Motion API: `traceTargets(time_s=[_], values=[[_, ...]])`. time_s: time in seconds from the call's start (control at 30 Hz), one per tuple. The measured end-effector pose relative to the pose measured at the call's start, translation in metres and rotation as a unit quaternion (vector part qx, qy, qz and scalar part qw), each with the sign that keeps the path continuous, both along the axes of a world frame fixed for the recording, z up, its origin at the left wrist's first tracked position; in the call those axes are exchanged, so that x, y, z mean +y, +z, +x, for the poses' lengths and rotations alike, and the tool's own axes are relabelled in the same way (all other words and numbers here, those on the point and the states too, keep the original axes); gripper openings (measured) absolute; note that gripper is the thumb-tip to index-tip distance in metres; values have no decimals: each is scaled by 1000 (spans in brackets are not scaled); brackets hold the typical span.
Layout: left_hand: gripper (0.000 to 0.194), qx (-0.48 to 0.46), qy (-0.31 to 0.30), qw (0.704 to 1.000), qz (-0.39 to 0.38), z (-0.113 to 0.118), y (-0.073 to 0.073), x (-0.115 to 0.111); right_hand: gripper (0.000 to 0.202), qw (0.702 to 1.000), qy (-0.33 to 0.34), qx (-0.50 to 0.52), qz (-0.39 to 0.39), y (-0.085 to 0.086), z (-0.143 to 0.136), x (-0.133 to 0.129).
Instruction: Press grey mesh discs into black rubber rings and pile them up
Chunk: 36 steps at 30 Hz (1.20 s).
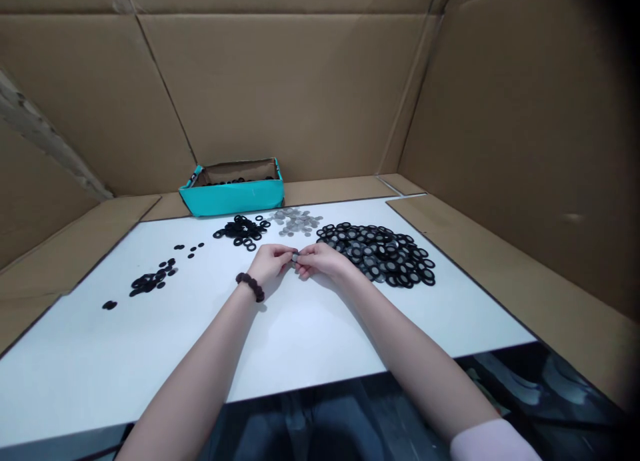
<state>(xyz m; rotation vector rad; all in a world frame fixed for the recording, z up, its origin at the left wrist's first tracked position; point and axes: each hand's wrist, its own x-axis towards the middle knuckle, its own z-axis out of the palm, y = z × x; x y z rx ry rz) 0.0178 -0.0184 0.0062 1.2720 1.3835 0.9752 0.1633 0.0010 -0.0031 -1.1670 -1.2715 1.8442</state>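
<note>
My left hand (273,261) and my right hand (321,257) meet over the middle of the white board. Between their fingertips they pinch a small grey disc (295,257), partly covered by the fingers. A dark beaded band circles my left wrist. Just beyond the hands lies a scatter of translucent grey discs (296,221). Left of those is a heap of black rings (242,230). Close to my right hand spreads a large pile of black rings with grey centres (385,254).
A turquoise box (233,197) with dark pieces inside stands at the back left. Small black discs (150,281) lie scattered on the left of the white board (200,361). Cardboard walls (285,81) rise behind and on both sides.
</note>
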Motion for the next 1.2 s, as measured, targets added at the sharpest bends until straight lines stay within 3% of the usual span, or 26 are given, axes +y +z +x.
traceTargets(time_s=[0.27, 0.43, 0.63, 0.73, 0.83, 0.93, 1.1, 1.2], values=[[9, -14, -35, 999, 6, -1, 0, 0, 22, 999, -7, -35, 4, 8, -1, -6], [14, -3, -37, 999, -13, -5, 3, -2, 24, 998, -28, -38, 30, 9, -4, -7], [12, -54, 22, 996, -64, 4, 4, -3, 29, 993, -101, -26, 49, 13, -8, -8], [9, -42, 80, 996, -16, 11, 0, -4, 31, 991, -128, -20, 25, 14, -11, -11], [7, 2, 95, 994, 56, 13, -4, -4, 29, 989, -144, 10, -14, 14, -12, -11], [13, -2, 85, 994, 75, 13, -4, -3, 25, 989, -140, 28, -37, 15, -10, -11], [8, -73, 83, 994, -2, 10, 0, -1, 20, 993, -107, 31, -29, 16, -8, -12], [5, -59, 63, 996, -30, 6, 1, 0, 18, 997, -74, 4, -20, 16, -7, -13]])
